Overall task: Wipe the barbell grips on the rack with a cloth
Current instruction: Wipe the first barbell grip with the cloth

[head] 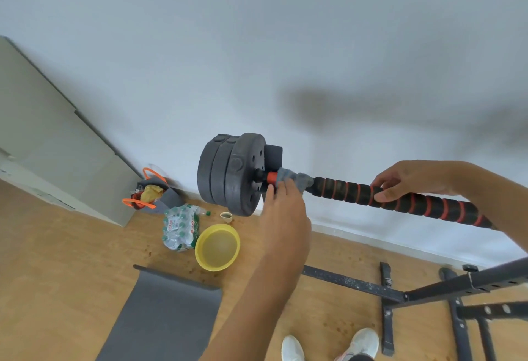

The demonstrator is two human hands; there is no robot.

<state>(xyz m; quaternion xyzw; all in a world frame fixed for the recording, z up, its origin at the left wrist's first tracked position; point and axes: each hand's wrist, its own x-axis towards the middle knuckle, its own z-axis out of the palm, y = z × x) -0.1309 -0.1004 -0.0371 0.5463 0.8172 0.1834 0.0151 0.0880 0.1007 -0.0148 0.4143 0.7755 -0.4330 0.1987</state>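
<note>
The barbell runs from centre to right, its grip black foam with red spiral stripes. Black weight plates sit on its left end beside an orange collar. My left hand holds a grey cloth wrapped round the bar just right of the collar. My right hand grips the striped foam further right, thumb under the bar. The bar's right end is hidden behind my right forearm.
The black steel rack frame stands at lower right. On the wooden floor lie a yellow basin, a pack of water bottles, a paper cup, a grey bag with orange handles and a grey mat.
</note>
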